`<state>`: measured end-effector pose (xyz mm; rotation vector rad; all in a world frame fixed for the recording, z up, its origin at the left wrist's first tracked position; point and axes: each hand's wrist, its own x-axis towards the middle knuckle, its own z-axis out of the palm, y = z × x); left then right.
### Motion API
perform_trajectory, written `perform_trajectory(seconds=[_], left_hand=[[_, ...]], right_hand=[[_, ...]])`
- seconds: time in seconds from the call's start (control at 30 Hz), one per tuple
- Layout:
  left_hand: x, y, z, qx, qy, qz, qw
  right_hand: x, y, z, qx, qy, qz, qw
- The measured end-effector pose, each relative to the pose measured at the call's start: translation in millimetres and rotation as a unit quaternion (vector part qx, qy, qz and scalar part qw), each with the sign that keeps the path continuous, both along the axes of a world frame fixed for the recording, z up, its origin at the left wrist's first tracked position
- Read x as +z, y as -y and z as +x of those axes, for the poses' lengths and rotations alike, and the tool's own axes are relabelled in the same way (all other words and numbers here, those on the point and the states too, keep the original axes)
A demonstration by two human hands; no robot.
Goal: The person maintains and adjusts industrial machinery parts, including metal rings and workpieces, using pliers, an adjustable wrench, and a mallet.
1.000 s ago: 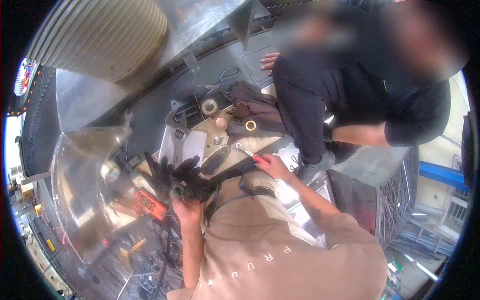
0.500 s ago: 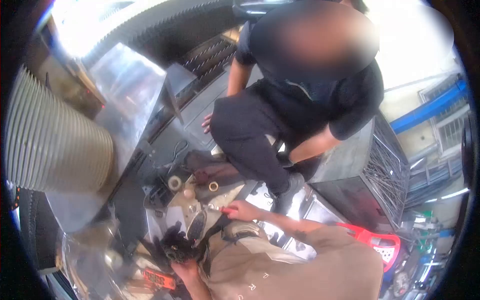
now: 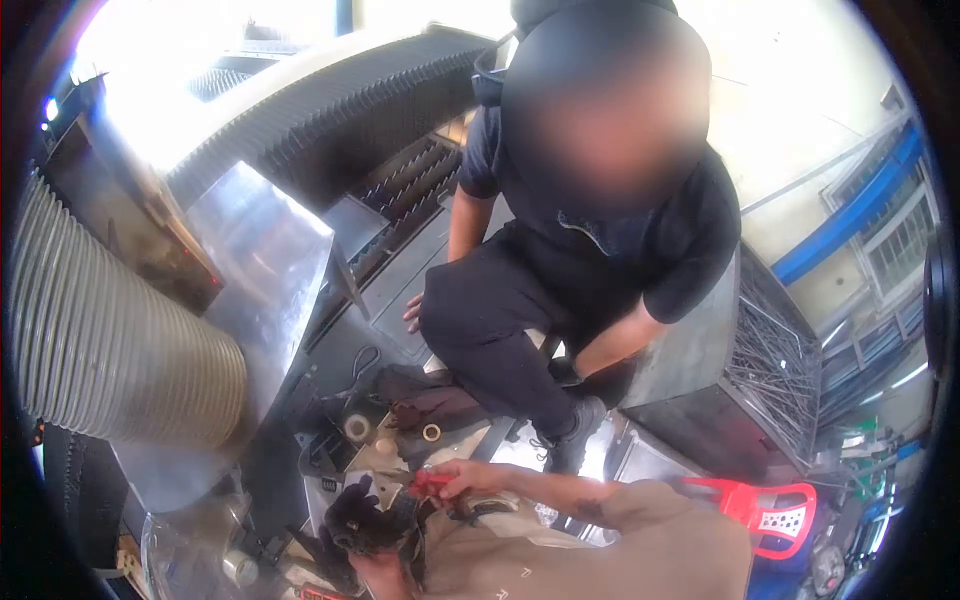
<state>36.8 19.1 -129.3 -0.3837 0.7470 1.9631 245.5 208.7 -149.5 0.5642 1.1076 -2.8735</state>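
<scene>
My right hand [image 3: 466, 479] is bare and closed around the red handle of a tool [image 3: 431, 485]; its working end is hard to make out. Close beside it, my left hand [image 3: 358, 520] wears a black glove, its fingers curled against something dark that blends with the glove. The two hands are near each other, low over the cluttered work surface. Just beyond them lie a pale ring-shaped roll [image 3: 357, 429], a small yellow ring [image 3: 432, 432] and a round tan piece [image 3: 386, 446]. A dark crumpled cloth [image 3: 428, 402] is spread behind these.
A person in dark clothes [image 3: 500, 300] sits opposite, one boot [image 3: 573, 436] near my right forearm. A ribbed hose [image 3: 130, 330] and a bent metal sheet [image 3: 262, 270] stand at left. At right are a bin of metal rods [image 3: 770, 370] and a red plastic seat [image 3: 785, 522].
My right hand has moved left and down with the red-handled tool, closer to my gloved left hand. The gloved fingers have curled in. The camera view has shifted, and the seated person leans slightly differently.
</scene>
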Motion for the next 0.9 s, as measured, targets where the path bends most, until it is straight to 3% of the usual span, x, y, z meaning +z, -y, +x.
perform_trajectory(seconds=[0.07, 0.13, 0.2, 0.23, 0.3, 0.57, 0.73, 0.8, 0.87, 0.9], left_hand=[[16, -13, -2, -0.040, -0.049, -0.010, 0.998], [14, -11, -7, -0.030, -0.041, -0.007, 0.999], [15, -11, -9, -0.026, -0.027, -0.008, 0.999], [16, -11, -10, -0.046, -0.079, -0.005, 0.996], [15, -10, -10, -0.066, -0.129, -0.001, 0.990], [14, -6, -8, 0.028, -0.017, 0.053, 0.998], [17, -4, -15, 0.015, 0.002, 0.072, 0.997], [15, 1, -16, 0.026, 0.068, 0.109, 0.991], [14, 17, -14, 0.059, 0.095, 0.100, 0.989], [0, 27, -19, 0.080, 0.103, 0.098, 0.987]], right_hand=[[24, 0, -13, -0.050, -0.053, -0.069, 0.995], [13, 0, -20, -0.026, -0.072, -0.070, 0.995], [12, 8, -21, -0.049, -0.069, -0.160, 0.983], [5, 10, -21, -0.034, -0.083, -0.180, 0.980], [11, 9, -22, -0.026, -0.080, -0.168, 0.982], [22, 7, -28, -0.004, -0.135, -0.139, 0.981], [52, 1, -27, -0.049, -0.107, -0.111, 0.987], [43, -10, -12, -0.026, -0.064, -0.051, 0.996], [35, -18, 14, -0.024, 0.030, 0.107, 0.993], [6, -19, 26, -0.044, 0.066, 0.233, 0.969]])
